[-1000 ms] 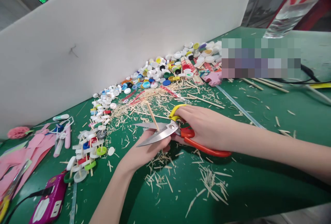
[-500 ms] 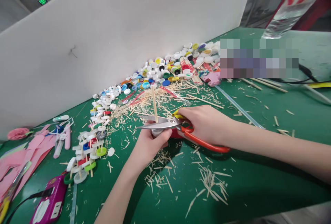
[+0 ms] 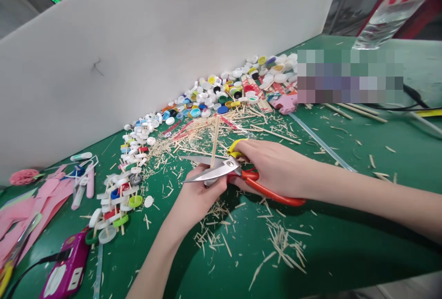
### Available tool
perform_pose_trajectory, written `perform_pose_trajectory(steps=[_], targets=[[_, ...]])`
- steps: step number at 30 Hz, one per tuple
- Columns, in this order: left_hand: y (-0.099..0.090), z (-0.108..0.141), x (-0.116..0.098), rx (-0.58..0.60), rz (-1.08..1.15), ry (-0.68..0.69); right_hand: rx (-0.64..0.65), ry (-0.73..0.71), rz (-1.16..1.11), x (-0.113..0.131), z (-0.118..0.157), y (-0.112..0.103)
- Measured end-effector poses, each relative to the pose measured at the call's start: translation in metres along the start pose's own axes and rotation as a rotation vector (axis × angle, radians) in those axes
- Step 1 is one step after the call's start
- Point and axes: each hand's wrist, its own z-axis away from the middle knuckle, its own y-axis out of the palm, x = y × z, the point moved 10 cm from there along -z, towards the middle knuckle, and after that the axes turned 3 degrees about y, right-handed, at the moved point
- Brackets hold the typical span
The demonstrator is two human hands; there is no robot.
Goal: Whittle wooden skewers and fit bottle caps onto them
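My right hand [image 3: 264, 163] grips scissors [image 3: 265, 189] with red and yellow handles. Their blades are parted around a thin wooden stick [image 3: 216, 137], which stands nearly upright. Below the blades, my left hand [image 3: 202, 192] is closed on a whitish cap at the foot of the stick; the blades partly cover the cap. Wood shavings [image 3: 286, 246] lie scattered on the green table [image 3: 345, 243] around both hands.
Bottle caps [image 3: 207, 91] are heaped along the white panel [image 3: 155, 36]. Caps joined on sticks [image 3: 117, 197] stand at left, near a magenta device [image 3: 67, 266] and pink paper [image 3: 44, 202]. A water bottle [image 3: 390, 13] is at the back right.
The stick's top has shifted right and now leans slightly rightward. The scissor blades look wider apart, and the cap in my left hand is more covered.
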Motion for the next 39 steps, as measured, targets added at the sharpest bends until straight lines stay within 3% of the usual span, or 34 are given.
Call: perform_pose_trajectory(steps=[3, 7, 13, 24, 29, 33, 36, 39], targets=[[0.004, 0.002, 0.007, 0.1, -0.027, -0.041, 0.023, 0.007, 0.037, -0.002, -0.001, 0.004], [0.006, 0.001, 0.019, 0.15, -0.025, -0.059, 0.059, 0.017, 0.116, -0.005, -0.002, 0.01], [0.009, 0.001, 0.017, 0.132, -0.046, -0.035, 0.114, 0.057, 0.173, -0.009, 0.001, 0.012], [0.006, 0.004, 0.007, 0.105, -0.098, -0.047, 0.065, 0.038, 0.167, -0.009, -0.002, 0.006], [-0.004, -0.002, -0.001, -0.085, -0.018, 0.026, -0.095, 0.002, 0.12, -0.004, -0.003, -0.006], [-0.032, -0.007, 0.003, -0.318, 0.077, 0.058, -0.126, 0.034, 0.108, -0.008, -0.005, -0.014], [-0.066, -0.003, 0.003, -0.527, -0.068, 0.086, -0.075, 0.185, 0.057, -0.028, -0.009, -0.018], [-0.082, 0.001, 0.003, -0.613, -0.25, 0.063, -0.096, 0.274, 0.001, -0.05, -0.013, -0.023]])
